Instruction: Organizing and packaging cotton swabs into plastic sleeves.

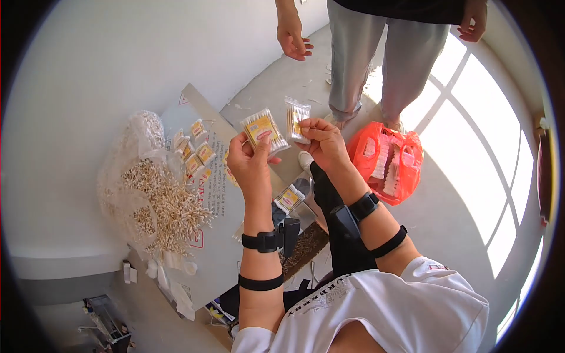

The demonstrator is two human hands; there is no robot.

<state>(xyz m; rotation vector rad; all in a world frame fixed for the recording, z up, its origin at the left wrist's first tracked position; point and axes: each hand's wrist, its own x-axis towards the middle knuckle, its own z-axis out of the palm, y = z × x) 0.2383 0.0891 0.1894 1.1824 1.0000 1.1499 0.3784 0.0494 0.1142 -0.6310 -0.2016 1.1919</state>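
Grip | left hand [252, 157]: square yellow-labelled clear-plastic swab pack [263, 129], eleven o'clock, pinched low, leaving front mostly exposed | right hand [327, 140]: narrower yellow-and-clear plastic swab pack [298, 116], twelve o'clock, apparently fingertip-pinched

Standing person [385, 56]: cut off near the waist, 1 o'clock.
Small packet [296, 113], 12 o'clock: partly covered by the right hand [325, 141].
Pink-white packs [382, 157], 3 o'clock: lower parts hidden by the red bag [414, 143].
Dark object [106, 322], 8 o'clock: too small to identify.
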